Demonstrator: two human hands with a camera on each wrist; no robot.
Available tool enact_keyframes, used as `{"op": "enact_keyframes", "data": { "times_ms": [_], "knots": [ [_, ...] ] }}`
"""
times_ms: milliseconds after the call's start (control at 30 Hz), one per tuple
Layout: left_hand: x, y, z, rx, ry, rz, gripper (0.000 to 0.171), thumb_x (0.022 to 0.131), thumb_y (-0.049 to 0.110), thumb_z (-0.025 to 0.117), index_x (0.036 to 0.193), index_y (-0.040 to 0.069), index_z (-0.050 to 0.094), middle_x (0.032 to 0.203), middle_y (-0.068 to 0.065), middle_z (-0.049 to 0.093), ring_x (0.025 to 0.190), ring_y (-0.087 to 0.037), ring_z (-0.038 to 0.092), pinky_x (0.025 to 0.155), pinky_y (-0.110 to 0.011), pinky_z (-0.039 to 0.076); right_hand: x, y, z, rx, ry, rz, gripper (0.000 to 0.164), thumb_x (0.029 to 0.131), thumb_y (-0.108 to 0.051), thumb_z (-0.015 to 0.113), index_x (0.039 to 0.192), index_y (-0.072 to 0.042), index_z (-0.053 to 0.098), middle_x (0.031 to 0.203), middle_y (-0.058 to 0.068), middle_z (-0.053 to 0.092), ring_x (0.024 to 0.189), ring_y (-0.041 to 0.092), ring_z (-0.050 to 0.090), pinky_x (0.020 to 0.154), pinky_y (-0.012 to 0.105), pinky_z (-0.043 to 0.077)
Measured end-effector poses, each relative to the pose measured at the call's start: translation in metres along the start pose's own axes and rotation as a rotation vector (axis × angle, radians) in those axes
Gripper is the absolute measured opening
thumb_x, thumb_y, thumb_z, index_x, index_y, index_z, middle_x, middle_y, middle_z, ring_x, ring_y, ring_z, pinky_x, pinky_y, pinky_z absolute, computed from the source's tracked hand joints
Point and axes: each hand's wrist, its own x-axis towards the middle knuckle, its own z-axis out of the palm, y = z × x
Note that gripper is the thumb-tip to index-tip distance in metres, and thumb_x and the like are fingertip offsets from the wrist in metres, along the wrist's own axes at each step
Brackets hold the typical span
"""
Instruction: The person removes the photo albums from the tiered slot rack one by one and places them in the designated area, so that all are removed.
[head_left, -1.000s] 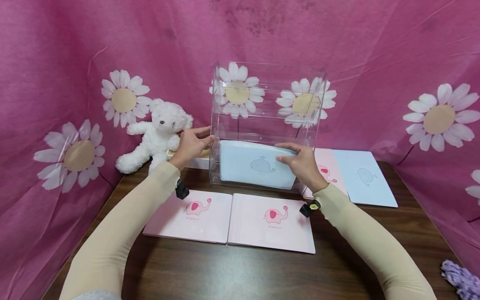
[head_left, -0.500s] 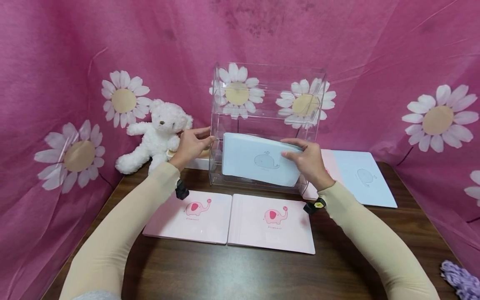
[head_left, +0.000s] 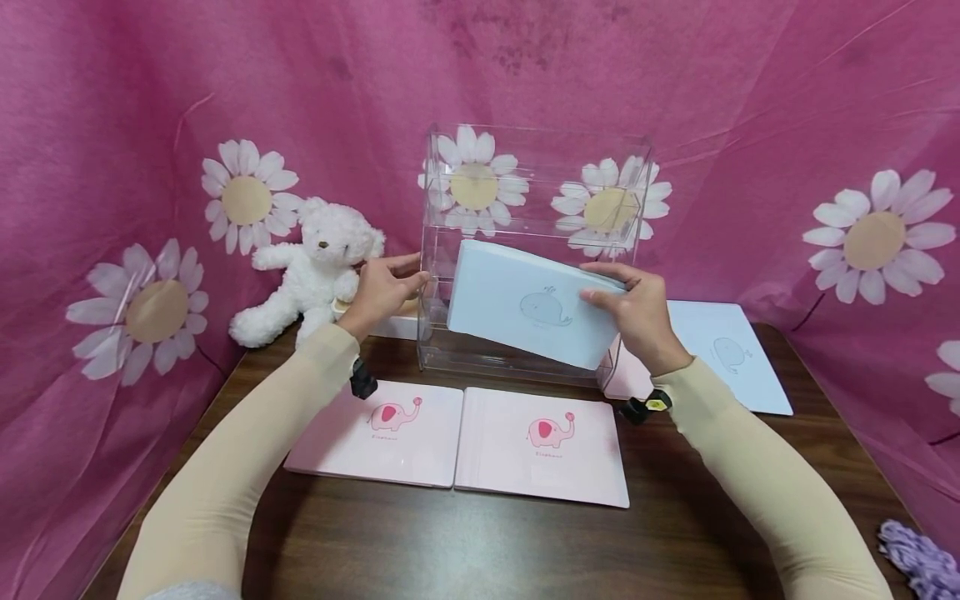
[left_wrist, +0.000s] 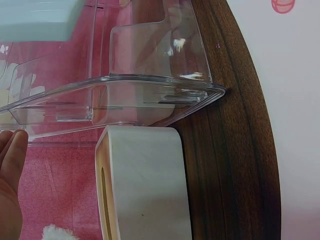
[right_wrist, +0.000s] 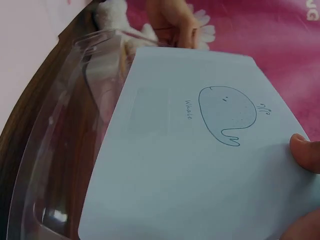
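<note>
In the head view my right hand (head_left: 647, 321) pinches the right end of a light blue booklet (head_left: 502, 300), thumb on the front cover and fingers behind. A grey whale is drawn on this cover, with the word "Whale" showing in the right wrist view. The booklet tilts down to the right before the lower tiers of a clear plastic tiered rack (head_left: 536, 237). My left hand (head_left: 378, 293) holds the rack's left side panel at its front edge. In the left wrist view those fingers (left_wrist: 14, 157) meet the panel's outer face.
Two pink elephant booklets (head_left: 551, 450) lie side by side before the rack. Right of it lie another blue whale booklet (head_left: 731, 358) and part of a pink one (head_left: 628, 375). A white teddy bear (head_left: 318, 258) leans by a white box (left_wrist: 150, 180). Purple yarn (head_left: 918, 558) lies far right.
My right hand has drawn the blue booklet up and to the right, out of the rack's lower tier, tilting its left end higher. The left hand and rack have stayed put.
</note>
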Motion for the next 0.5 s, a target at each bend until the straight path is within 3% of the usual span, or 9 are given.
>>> {"op": "enact_keyframes", "data": {
  "times_ms": [133,233,500],
  "knots": [
    [0.0,0.001,0.0,-0.006,-0.009,-0.002,0.048,0.094,0.019,0.074,0.14,0.013,0.062,0.127,-0.015,0.072,0.099,-0.023,0.077,0.077,-0.022,0.064,-0.002,-0.007,-0.008,0.069,0.022,-0.014,0.037,0.084,-0.003,0.08,0.12,-0.005,0.075,0.103,-0.01,0.076,0.079,0.003,0.074,0.07,0.023,0.064],
    [0.001,0.0,0.0,-0.013,-0.012,0.0,0.048,0.094,0.019,0.074,0.14,0.012,0.062,0.126,-0.016,0.072,0.098,-0.025,0.077,0.077,-0.023,0.064,-0.006,-0.013,-0.016,0.138,0.029,-0.02,0.037,0.083,0.0,0.08,0.119,-0.004,0.075,0.099,-0.011,0.077,0.077,0.005,0.076,0.068,0.023,0.064],
    [0.001,-0.001,0.001,-0.024,0.002,0.02,0.046,0.094,0.015,0.073,0.138,0.009,0.063,0.125,-0.018,0.072,0.099,-0.025,0.077,0.081,-0.028,0.064,-0.018,-0.022,-0.048,0.455,-0.01,-0.082,0.034,0.083,0.012,0.074,0.116,0.005,0.073,0.096,0.004,0.081,0.082,0.015,0.079,0.069,0.028,0.066]
  ]
}}
